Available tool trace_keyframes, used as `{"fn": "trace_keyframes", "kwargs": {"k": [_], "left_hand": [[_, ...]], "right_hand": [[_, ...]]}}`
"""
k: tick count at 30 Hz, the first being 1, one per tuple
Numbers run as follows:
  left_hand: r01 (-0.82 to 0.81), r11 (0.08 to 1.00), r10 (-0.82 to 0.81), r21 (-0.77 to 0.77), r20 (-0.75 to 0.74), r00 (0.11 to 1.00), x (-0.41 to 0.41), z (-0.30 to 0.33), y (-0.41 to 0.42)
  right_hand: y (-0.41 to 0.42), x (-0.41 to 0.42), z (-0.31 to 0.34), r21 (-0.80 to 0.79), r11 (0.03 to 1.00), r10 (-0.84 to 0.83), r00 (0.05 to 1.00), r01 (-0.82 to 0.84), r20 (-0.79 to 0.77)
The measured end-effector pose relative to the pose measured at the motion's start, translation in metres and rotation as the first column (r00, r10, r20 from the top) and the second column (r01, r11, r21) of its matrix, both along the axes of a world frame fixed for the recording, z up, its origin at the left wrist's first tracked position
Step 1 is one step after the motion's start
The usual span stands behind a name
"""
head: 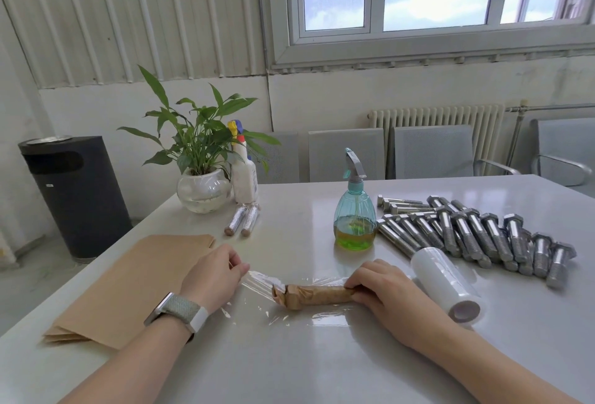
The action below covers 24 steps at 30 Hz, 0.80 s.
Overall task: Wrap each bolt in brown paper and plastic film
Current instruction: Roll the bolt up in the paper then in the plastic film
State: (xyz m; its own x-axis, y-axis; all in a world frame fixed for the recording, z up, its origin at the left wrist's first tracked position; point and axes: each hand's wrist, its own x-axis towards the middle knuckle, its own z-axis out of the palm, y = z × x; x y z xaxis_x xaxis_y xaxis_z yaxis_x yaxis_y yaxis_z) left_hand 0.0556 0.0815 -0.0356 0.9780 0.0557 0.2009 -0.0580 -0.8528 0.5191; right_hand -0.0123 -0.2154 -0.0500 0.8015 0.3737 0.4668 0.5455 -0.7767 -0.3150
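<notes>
A bolt wrapped in brown paper [314,295] lies on a sheet of clear plastic film [257,284] near the table's front. My right hand [381,287] grips the bolt's right end. My left hand [214,276] pinches the film's left edge and holds it stretched. A roll of plastic film [446,283] lies just right of my right hand. A stack of brown paper sheets [135,284] lies at the left. Several bare steel bolts [467,233] are heaped at the right. Two wrapped bolts [243,223] lie by the plant pot.
A green spray bottle [354,213] stands behind the wrapped bolt. A potted plant [203,165] and a white spray bottle [244,172] stand at the table's far left. A black bin [75,194] stands left of the table; grey chairs [431,151] behind it.
</notes>
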Motion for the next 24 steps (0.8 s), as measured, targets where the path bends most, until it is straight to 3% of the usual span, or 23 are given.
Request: {"fn": "trace_keyframes", "kwargs": {"k": [8, 14, 16, 20, 22, 24], "left_hand": [[-0.022, 0.984, 0.035, -0.179, 0.072, 0.997, -0.006, -0.009, -0.003], [-0.024, 0.943, 0.028, -0.331, 0.008, 1.0, -0.001, 0.007, -0.001], [0.005, 0.893, -0.014, -0.45, -0.015, 1.0, 0.003, 0.02, -0.008], [0.076, 0.694, -0.195, -0.716, -0.086, 0.977, 0.003, 0.044, -0.041], [0.102, 0.603, -0.3, -0.791, -0.107, 0.948, 0.001, 0.05, -0.065], [0.12, 0.584, -0.37, -0.803, -0.131, 0.92, -0.002, 0.048, -0.089]], "right_hand": [[-0.004, 0.0, 0.0, -0.016, 0.999, -0.042, 0.999, 0.042, -0.007], [-0.003, 0.002, -0.001, -0.021, 0.998, -0.055, 0.998, 0.054, -0.032], [-0.002, 0.002, -0.001, -0.015, 0.998, -0.057, 0.998, 0.056, -0.037], [-0.001, 0.002, -0.001, -0.012, 0.999, -0.053, 0.997, 0.052, -0.048], [-0.001, 0.002, -0.001, -0.003, 0.999, -0.051, 0.998, 0.051, -0.049], [-0.001, 0.003, -0.001, 0.005, 0.999, -0.046, 0.998, 0.046, -0.051]]}}
